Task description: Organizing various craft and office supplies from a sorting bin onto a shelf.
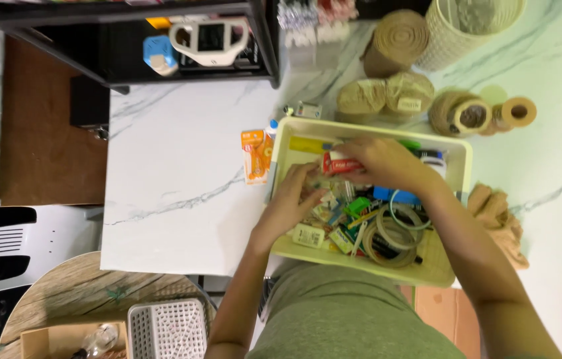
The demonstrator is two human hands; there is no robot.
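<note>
Both my hands are down in the pale yellow tray point(455, 154) that sits at the near edge of the white marble table point(181, 179). My right hand point(387, 163) is closed around a small red and white packet point(338, 163), fingers wrapped over its right end, holding it just above the clutter toward the far side of the tray. My left hand point(292, 199) lies just left of it and nearer to me, fingers spread loosely over the small items, its fingertips close to the packet; I cannot tell whether it grips anything. The two hands are close together but not joined. Under my right wrist lie rolls of tape point(394, 236) in tan and clear rings, beside green and blue bits and a black marker. Outside the tray on the left, an orange and white packaged item point(254, 156) lies flat on the marble. Beyond the tray, at the far side, stand rolls of burlap ribbon point(387, 96) and spools of twine point(473, 114), with a woven basket point(473, 26) further off. A crumpled tan cloth point(497, 216) lies right of the tray.
</note>
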